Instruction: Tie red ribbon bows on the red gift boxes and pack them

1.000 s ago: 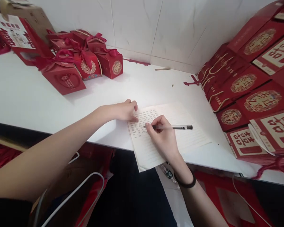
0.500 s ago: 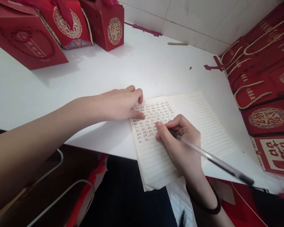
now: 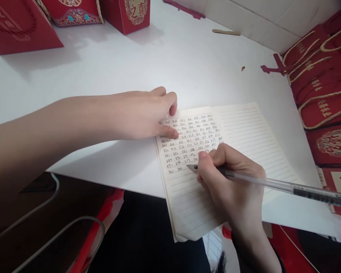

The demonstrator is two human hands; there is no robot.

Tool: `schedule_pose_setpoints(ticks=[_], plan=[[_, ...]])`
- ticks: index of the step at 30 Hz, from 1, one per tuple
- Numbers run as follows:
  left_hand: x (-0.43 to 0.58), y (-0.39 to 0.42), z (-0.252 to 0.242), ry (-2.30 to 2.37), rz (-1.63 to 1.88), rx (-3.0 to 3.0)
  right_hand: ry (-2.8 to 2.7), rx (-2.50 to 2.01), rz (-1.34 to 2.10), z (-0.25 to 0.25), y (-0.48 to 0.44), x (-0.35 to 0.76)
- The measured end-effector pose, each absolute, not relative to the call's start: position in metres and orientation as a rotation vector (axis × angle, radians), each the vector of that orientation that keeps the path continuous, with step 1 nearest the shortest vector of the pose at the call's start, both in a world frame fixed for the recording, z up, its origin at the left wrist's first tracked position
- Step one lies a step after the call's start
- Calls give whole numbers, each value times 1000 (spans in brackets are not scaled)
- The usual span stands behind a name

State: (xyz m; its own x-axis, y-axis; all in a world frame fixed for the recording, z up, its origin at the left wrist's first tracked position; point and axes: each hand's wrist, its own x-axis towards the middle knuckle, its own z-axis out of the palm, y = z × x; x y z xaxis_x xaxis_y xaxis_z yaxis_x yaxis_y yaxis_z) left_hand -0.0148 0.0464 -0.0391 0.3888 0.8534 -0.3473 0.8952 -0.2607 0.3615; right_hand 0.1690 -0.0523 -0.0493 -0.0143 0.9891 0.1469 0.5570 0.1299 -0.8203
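An open lined notebook (image 3: 187, 204) lies on the white table, its left page filled in the upper part with rows of handwritten three-digit numbers. My left hand (image 3: 161, 112) rests across the top left of that page, thumb stretched onto the paper and fingers bent but apart from it. A clear-barrelled pen (image 3: 275, 183) with a dark grip sits pinched in my right hand (image 3: 233, 182). Its tip is at the lowest written row, just right of the last number. The right page has lines and no writing that I can see. Part of the numbers is hidden under my hands.
Red gift boxes (image 3: 125, 17) stand at the back left. Red bags with rope handles (image 3: 315, 87) line the right side. A wooden stick (image 3: 226, 32) and a dark red strip (image 3: 184, 8) lie by the tiled wall. Metal tubing (image 3: 45, 201) shows below the table's front edge.
The view has shifted down and closer to the notebook. My right hand has moved down the page, and the pen tip now shows at the lowest row. My left hand stays on the page.
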Motion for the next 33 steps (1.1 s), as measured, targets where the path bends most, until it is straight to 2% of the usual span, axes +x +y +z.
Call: schedule_pose_setpoints(ticks=[3,9,20,28,33], plan=[[-14,46,-37,1514,-108,2129,-1702,-1545,669,-49,-52,169],[-40,68,-88,1551,-77,1965,-1738,-1550,624,-49,-52,168],[-54,83,-118,1607,12,1946,-1718,-1573,634,-47,-53,169],[-11,45,-35,1557,-73,2074,-1685,-1589,563,-46,-54,169],[-9,41,-28,1580,-43,2046,-1707,-1571,530,-46,-54,168]])
